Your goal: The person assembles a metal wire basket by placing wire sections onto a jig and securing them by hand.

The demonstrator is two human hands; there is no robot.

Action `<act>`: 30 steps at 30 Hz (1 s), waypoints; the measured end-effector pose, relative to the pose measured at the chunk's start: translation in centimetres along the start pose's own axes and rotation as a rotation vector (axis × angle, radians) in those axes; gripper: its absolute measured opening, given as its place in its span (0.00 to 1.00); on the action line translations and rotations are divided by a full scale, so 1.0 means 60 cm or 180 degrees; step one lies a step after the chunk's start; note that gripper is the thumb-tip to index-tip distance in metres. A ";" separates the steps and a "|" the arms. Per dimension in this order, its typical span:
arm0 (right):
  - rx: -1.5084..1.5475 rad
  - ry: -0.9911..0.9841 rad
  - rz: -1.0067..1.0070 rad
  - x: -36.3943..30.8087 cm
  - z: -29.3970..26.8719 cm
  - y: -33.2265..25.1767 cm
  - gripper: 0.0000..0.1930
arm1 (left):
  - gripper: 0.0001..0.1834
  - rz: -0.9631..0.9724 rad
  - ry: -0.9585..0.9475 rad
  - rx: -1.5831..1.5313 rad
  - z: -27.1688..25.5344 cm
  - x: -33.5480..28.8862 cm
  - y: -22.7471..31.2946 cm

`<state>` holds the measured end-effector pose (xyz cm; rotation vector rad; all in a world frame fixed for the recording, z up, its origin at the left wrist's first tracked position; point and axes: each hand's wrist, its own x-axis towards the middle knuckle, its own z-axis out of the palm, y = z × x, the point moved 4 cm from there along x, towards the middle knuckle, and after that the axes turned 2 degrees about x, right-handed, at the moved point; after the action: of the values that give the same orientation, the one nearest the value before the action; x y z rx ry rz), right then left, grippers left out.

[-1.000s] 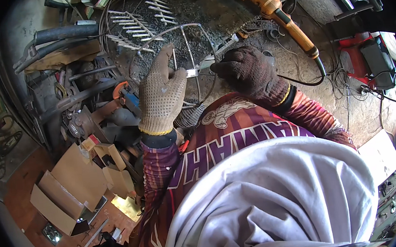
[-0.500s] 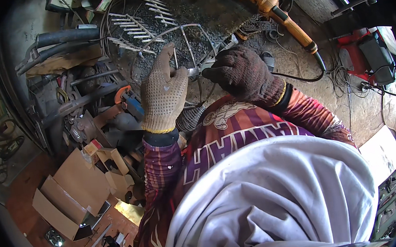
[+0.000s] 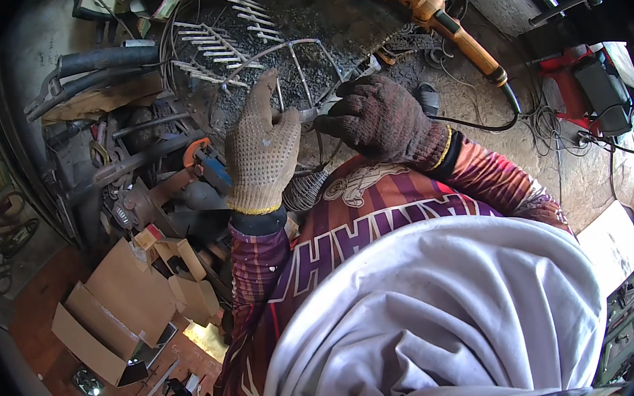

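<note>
My left hand (image 3: 261, 150), in a beige dotted work glove, is at the near left side of a bent metal rod frame (image 3: 304, 71). Its forefinger points away from me and its thumb lies by the flat metal strip at the frame's near edge, the other fingers curled around it. In a dark brown knit glove, my right hand (image 3: 382, 121) is closed in a fist just right of that strip. Whatever the fist grips is hidden beneath the glove. Several comb-like welded rod pieces (image 3: 217, 44) lie beyond the frame on the dark ground.
An orange angle grinder (image 3: 462, 42) with a black cord lies at far right. Beyond it stands a red and black machine (image 3: 587, 91) among coiled cables. Metal tubes (image 3: 105, 59) and scrap crowd the left. Open cardboard boxes (image 3: 115, 299) stand at the near left.
My right fist has shifted slightly left and a little toward me. My left hand and the rod frame look almost unmoved.
</note>
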<state>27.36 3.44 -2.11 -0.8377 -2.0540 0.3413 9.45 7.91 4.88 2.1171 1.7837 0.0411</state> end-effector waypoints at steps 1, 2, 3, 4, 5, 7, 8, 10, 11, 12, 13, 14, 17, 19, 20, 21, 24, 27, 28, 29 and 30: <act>-0.0053 -0.0084 0.0036 -0.002 0.005 0.002 0.18 | 0.33 -0.0032 -0.0024 0.0045 0.000 -0.001 0.001; -0.0107 -0.0169 0.0073 -0.004 0.010 0.004 0.19 | 0.33 -0.0032 -0.0024 0.0041 0.002 -0.001 -0.001; -0.0109 -0.0173 0.0074 -0.005 0.011 0.004 0.19 | 0.33 0.0030 0.0048 -0.0007 0.004 -0.001 -0.003; -0.0186 -0.0189 0.0059 -0.005 0.014 0.005 0.19 | 0.33 0.0086 0.0122 -0.0054 0.004 -0.001 -0.003; -0.0264 -0.0206 0.0044 -0.005 0.015 0.004 0.18 | 0.33 0.0081 0.0123 -0.0057 0.004 -0.002 -0.003; -0.0317 -0.0177 0.0006 -0.002 0.012 0.001 0.18 | 0.33 0.0079 0.0116 -0.0037 0.004 -0.002 -0.003; -0.0372 -0.0142 -0.0029 -0.001 0.011 0.000 0.18 | 0.33 0.0078 0.0115 -0.0046 0.004 -0.002 -0.003; -0.0369 -0.0144 -0.0035 -0.008 0.016 0.005 0.18 | 0.33 0.0081 0.0068 -0.0057 0.003 -0.003 -0.003; -0.0363 -0.0137 -0.0041 -0.012 0.015 0.007 0.18 | 0.33 0.0080 0.0075 -0.0056 0.001 -0.004 -0.002; -0.0364 -0.0134 -0.0047 -0.018 0.009 0.009 0.18 | 0.32 0.0032 0.0057 -0.0066 0.001 -0.006 -0.001; -0.0274 -0.0265 0.0042 -0.029 0.003 0.011 0.17 | 0.32 -0.0012 0.0029 -0.0077 0.001 -0.008 -0.002; -0.0198 -0.0400 0.0121 -0.036 -0.005 0.014 0.16 | 0.32 -0.0002 0.0039 -0.0087 -0.002 -0.007 -0.002; -0.0004 -0.0274 0.0514 -0.041 -0.033 0.008 0.15 | 0.32 0.0014 -0.0094 -0.0234 -0.004 -0.022 0.002; -0.0014 -0.0066 0.0689 -0.047 -0.038 0.005 0.15 | 0.32 0.0042 -0.0229 -0.0311 0.000 -0.033 0.006; -0.0056 -0.0194 0.0766 -0.050 -0.034 0.004 0.15 | 0.32 0.0065 -0.0224 -0.0304 0.006 -0.033 0.003; -0.0096 -0.0321 0.0844 -0.052 -0.029 0.004 0.14 | 0.32 0.0211 -0.0093 -0.0435 0.012 -0.035 0.000; 0.0035 0.0081 0.0745 -0.056 -0.021 -0.002 0.15 | 0.31 0.0391 0.0086 -0.0391 0.012 -0.041 0.002; 0.0016 -0.0136 0.0870 -0.051 -0.021 -0.008 0.16 | 0.32 0.0149 -0.0018 -0.0464 0.014 -0.039 -0.005; 0.0010 -0.0125 0.0881 -0.051 -0.019 -0.009 0.16 | 0.32 0.0157 -0.0004 -0.0408 0.014 -0.038 -0.005; 0.0005 -0.0096 0.0845 -0.051 -0.016 -0.010 0.16 | 0.33 0.0163 0.0011 -0.0353 0.014 -0.037 -0.004; 0.0000 -0.0068 0.0809 -0.051 -0.014 -0.012 0.17 | 0.33 0.0174 0.0005 -0.0347 0.016 -0.037 -0.005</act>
<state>28.91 0.81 -3.16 -1.1026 -1.9694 0.4913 8.96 5.58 4.36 2.0887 1.6844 0.1509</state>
